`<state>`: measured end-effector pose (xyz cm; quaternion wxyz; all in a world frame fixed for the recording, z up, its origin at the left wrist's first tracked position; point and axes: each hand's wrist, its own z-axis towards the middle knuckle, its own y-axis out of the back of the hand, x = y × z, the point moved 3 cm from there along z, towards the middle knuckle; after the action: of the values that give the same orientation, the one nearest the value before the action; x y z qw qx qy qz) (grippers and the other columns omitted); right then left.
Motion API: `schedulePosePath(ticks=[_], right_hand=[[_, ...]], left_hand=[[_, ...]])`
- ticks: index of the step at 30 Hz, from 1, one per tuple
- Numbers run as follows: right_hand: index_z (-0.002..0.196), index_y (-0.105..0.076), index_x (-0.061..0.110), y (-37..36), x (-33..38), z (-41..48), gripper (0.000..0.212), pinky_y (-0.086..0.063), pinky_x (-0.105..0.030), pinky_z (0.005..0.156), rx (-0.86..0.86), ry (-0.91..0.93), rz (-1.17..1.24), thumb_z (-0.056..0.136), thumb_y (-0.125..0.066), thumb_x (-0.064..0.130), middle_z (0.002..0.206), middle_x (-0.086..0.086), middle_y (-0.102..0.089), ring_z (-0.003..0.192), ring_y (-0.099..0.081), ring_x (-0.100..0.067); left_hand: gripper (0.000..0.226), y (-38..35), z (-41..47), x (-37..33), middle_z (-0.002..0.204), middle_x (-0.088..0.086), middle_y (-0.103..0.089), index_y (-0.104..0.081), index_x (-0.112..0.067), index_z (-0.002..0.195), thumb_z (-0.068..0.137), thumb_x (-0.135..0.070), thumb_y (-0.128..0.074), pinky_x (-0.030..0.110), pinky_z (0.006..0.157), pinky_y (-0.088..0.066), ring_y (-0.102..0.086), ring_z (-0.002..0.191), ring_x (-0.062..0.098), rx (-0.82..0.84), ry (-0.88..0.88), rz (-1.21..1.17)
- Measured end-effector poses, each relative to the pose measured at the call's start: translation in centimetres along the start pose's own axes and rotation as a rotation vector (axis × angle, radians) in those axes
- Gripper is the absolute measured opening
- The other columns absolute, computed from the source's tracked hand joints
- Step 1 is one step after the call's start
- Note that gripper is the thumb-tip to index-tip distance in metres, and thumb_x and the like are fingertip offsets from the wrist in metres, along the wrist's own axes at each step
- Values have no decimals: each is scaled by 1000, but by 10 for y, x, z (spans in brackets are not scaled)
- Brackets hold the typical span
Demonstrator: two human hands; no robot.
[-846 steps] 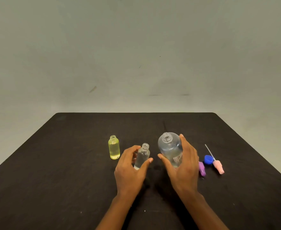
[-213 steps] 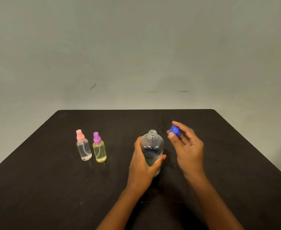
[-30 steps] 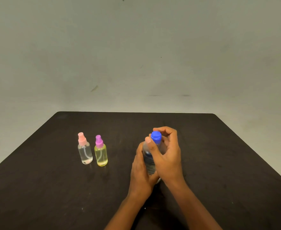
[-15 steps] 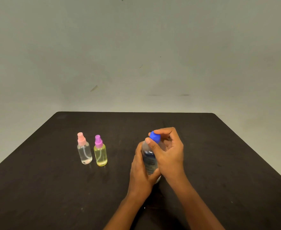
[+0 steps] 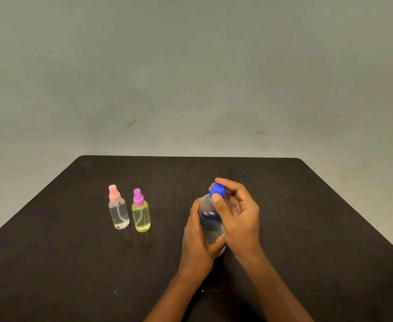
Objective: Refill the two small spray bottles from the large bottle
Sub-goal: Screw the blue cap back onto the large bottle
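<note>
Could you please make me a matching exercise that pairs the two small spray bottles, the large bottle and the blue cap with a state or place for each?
Things:
1. clear spray bottle
2. yellow spray bottle
3. large bottle
4. blue cap

States or places:
A. gripped round its body by the left hand
B. wears a purple spray top
C. pinched by the right hand
D. stands farthest left on the table

Pairs: 1-D, 2-B, 3-A, 4-C.
</note>
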<state>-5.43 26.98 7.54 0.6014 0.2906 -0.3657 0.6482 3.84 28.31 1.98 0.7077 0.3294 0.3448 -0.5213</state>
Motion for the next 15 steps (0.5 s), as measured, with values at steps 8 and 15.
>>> schedulePosePath(ticks=[8,15], right_hand=[[94,-56,29,-4,-4,2,39,-52,-20,73,-161,-46,-142,67,-85,30,91,15,-63,88,-65,-11],[115,-62,22,-1,-2,0,27,-53,-36,88,2,-5,-15,88,-58,20,113,1,-64,105,-63,-22]], left_hand=[[79,1,0,4,116,-17,-59,-32,-57,129,71,-23,-75,20,81,-51,-62,104,11,10,9,23],[74,0,0,-1,121,-19,-57,-35,-53,129,72,-28,-75,13,82,-47,-60,108,7,-2,0,1]])
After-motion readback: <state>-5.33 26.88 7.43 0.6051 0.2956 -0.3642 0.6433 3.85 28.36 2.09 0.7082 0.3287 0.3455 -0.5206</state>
